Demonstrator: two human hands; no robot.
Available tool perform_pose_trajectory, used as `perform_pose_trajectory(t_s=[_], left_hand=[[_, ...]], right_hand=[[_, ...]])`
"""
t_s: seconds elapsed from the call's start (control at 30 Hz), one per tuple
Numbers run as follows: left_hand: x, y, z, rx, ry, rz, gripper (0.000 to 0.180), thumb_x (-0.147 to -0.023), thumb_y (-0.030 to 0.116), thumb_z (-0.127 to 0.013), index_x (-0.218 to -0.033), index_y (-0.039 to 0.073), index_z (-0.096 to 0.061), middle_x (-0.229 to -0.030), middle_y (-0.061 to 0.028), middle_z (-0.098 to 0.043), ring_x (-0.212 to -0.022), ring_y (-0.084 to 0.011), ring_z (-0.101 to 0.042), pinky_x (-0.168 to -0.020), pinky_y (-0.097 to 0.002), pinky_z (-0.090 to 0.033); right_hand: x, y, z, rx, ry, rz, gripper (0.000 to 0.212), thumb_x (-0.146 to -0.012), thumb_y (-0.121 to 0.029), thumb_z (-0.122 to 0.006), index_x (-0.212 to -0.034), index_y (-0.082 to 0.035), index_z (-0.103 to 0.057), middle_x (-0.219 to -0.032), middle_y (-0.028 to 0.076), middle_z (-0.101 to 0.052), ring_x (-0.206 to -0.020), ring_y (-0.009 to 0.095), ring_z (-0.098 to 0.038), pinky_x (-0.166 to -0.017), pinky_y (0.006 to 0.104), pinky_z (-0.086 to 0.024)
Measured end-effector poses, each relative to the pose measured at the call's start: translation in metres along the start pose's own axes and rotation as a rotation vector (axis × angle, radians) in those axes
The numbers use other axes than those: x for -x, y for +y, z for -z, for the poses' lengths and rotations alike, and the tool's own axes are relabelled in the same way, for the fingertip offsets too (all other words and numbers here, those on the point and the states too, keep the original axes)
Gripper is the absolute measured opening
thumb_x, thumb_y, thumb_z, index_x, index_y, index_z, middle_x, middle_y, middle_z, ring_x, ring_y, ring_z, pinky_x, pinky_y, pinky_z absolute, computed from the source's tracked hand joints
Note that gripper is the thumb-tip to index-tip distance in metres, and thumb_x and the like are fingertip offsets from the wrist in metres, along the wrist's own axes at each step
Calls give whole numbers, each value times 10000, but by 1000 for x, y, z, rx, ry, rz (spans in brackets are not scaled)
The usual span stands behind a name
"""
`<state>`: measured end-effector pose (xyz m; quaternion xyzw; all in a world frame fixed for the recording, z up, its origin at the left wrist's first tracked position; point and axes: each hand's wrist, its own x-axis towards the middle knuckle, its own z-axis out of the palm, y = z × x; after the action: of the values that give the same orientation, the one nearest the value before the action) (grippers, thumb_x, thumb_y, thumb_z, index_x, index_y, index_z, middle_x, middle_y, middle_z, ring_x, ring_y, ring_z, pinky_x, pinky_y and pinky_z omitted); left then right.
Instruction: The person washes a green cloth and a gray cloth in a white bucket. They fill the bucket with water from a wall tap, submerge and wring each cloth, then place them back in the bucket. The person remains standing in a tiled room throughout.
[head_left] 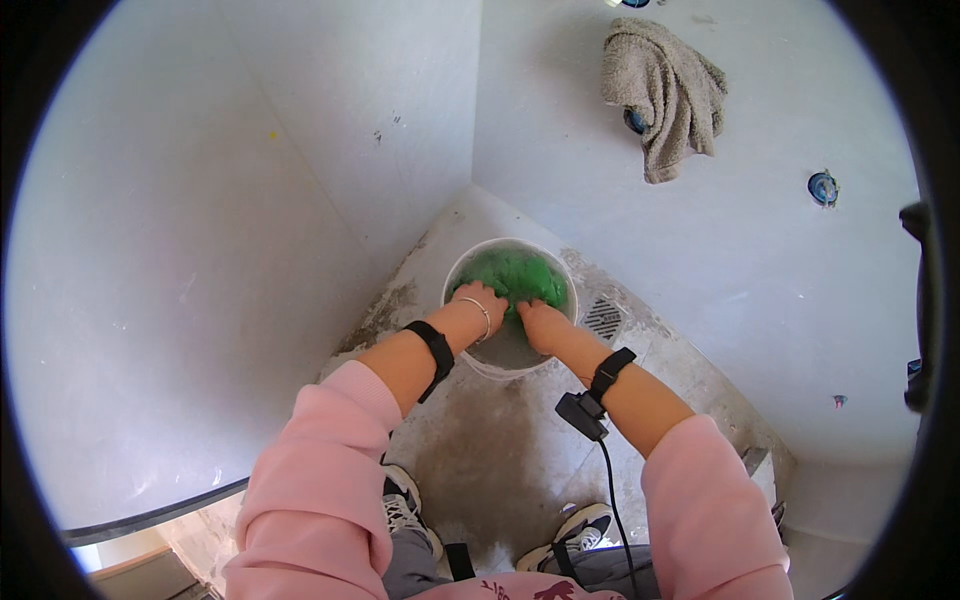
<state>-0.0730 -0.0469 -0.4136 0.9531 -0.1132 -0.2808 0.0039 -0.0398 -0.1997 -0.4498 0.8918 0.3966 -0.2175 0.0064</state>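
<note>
A round white bucket (pixel 512 374) of murky grey water stands on the floor in the corner between two walls. Bunched up in its far half lies a wet green cloth (pixel 520 270), partly under the water. My left hand (pixel 484 302), with a bracelet at the wrist, reaches over the near left rim, its fingers curled into the cloth's near edge. From the right, my right hand (pixel 545 325) pinches the same edge close beside it. Both sets of fingertips are partly hidden by the cloth.
A floor drain grate (pixel 603 318) lies just right of the bucket. A grey-brown towel (pixel 662 90) hangs on the right wall, near a blue pipe fitting (pixel 823 188). My shoes (pixel 402 508) stand on the stained floor. A black cable (pixel 616 500) runs down from my right forearm.
</note>
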Motion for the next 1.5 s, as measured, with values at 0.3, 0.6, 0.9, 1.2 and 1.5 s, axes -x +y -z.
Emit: perform_pose_trajectory(t_s=[0.3,0.6,0.9,1.2,1.5], left_hand=[[39,-35,69,845,597,-75,210,-812,220,-641,-884,23,-630,-762,-77,-620,-691,-195,-564,-634,-327,-458],[92,-3,143,1460,1052,-469,905,-701,304,-780,-1356,21,-223,-1313,-174,-389,-1193,-238,-429,-947,-346,-404],[31,15,32,1133,475,116,531,-720,224,-726,-1169,35,-514,-1010,-178,-614,-972,-290,-588,-853,-373,-441],[35,-19,37,795,595,160,506,-693,121,-694,-1130,-2,-471,-1049,-210,-565,-983,-314,-566,-862,-368,-447],[-12,6,-6,308,12,228,468,-732,118,-643,-1154,-5,-481,-1188,-216,-488,-1129,-357,-489,-893,-417,-449]], right_hand=[[28,17,106,-749,331,16,343,-851,-250,-569,-1125,-45,-539,-936,186,-635,-923,301,-609,-798,388,-471],[105,-61,302,-1495,449,300,298,-863,-235,-593,-1009,25,-583,-859,81,-630,-729,151,-621,-650,277,-521],[146,-47,325,-1614,612,388,280,-914,-234,-522,-1075,-5,-541,-978,84,-617,-866,177,-618,-790,324,-517],[65,-3,92,-1697,262,-468,301,-880,-103,-494,-1175,-46,-495,-1051,118,-571,-961,223,-551,-826,364,-456],[15,-10,29,-2171,18,-624,411,-890,-184,-512,-1274,-74,-419,-1330,163,-408,-1188,308,-424,-970,514,-322]])
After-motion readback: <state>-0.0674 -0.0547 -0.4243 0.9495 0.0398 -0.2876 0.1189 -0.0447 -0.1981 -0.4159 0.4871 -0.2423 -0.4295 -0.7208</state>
